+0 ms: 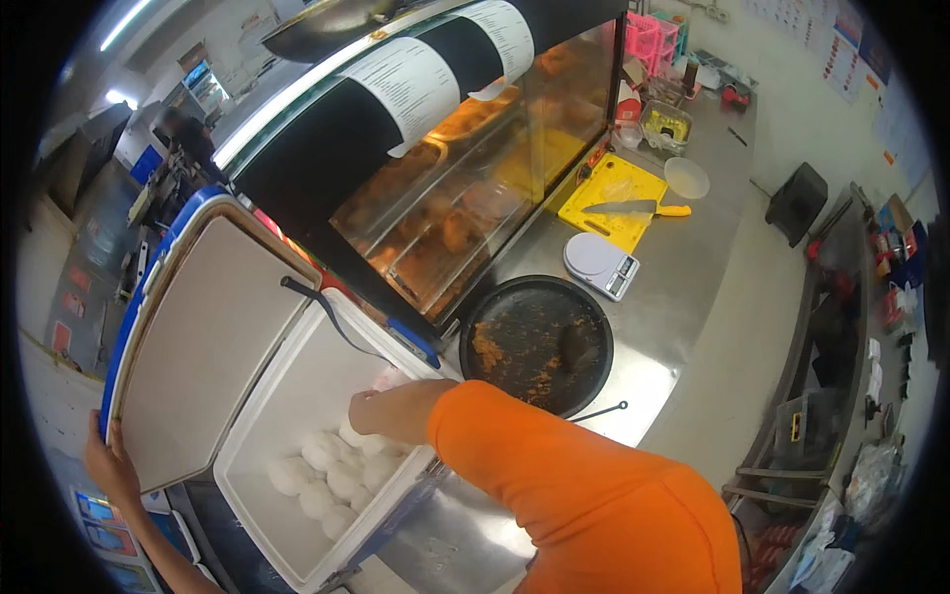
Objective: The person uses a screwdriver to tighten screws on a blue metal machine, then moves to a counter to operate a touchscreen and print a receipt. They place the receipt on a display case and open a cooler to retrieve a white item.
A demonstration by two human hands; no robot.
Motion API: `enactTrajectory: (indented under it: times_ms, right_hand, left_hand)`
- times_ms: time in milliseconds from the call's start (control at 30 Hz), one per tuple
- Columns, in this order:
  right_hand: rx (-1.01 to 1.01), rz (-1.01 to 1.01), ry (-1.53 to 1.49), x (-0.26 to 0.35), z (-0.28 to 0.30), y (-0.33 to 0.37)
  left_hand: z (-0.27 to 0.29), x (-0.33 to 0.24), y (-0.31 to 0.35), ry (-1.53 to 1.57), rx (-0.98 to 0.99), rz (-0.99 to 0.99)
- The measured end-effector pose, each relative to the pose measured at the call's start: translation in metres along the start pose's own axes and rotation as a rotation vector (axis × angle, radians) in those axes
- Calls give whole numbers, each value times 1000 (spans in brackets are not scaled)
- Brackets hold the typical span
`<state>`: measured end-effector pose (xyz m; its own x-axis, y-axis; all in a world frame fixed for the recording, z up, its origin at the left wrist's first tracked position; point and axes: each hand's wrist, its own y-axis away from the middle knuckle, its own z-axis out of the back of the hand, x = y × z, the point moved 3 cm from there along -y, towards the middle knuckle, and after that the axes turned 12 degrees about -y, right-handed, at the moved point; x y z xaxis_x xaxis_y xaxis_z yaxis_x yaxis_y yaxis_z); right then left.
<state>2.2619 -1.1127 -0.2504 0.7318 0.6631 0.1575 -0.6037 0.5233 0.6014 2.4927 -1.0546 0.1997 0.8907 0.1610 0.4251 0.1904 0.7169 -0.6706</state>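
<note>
My left hand is closed around the lower edge of the raised cooler lid, which is white inside with a blue rim. My right hand reaches down into the white cooler box, over a group of round white balls. It is right beside the upper balls. Its fingers are mostly hidden, so I cannot see whether they grip one. What the balls are made of is not plain. A dark strap hangs over the box's far wall.
A large black round pan with orange residue is on the steel counter, right of the box. Farther along are a white kitchen scale and a knife on a yellow cutting board. A glass food warmer stands behind.
</note>
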Motion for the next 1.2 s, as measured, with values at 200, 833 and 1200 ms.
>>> enactTrajectory:
  times_ms: [200,833,1200]
  right_hand:
    - [-14,58,45,16,14,6]
    - [-74,75,3,4,42,9]
    - [-205,33,-58,7,49,-15]
  left_hand:
    - [21,-6,13,-39,-24,7]
    - [15,-12,16,-34,29,77]
    - [14,-15,4,-101,-116,-18]
